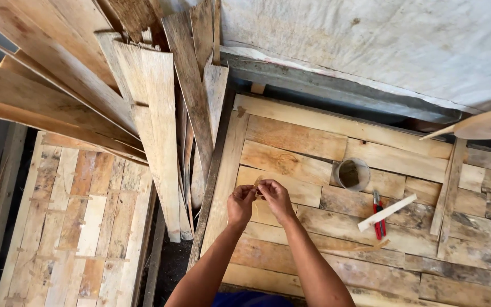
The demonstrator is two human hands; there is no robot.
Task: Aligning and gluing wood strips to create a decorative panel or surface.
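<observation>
My left hand [241, 202] and my right hand [275, 197] meet above a patched wooden panel [325, 142], both pinching one small thin strip of wood veneer [257, 183] between the fingertips. The strip is mostly hidden by the fingers. Both forearms reach up from the bottom edge of the view. A thin curled shaving [365, 248] lies on the panel to the right of my right forearm.
A small round tin can [352, 173] stands on the panel, with red-handled pliers [378, 215] and a pale wood stick [387, 212] lying across them. Long veneer planks [154, 113] lean at upper left. A second patched panel [80, 222] lies lower left. A grey wall [370, 40] rises behind.
</observation>
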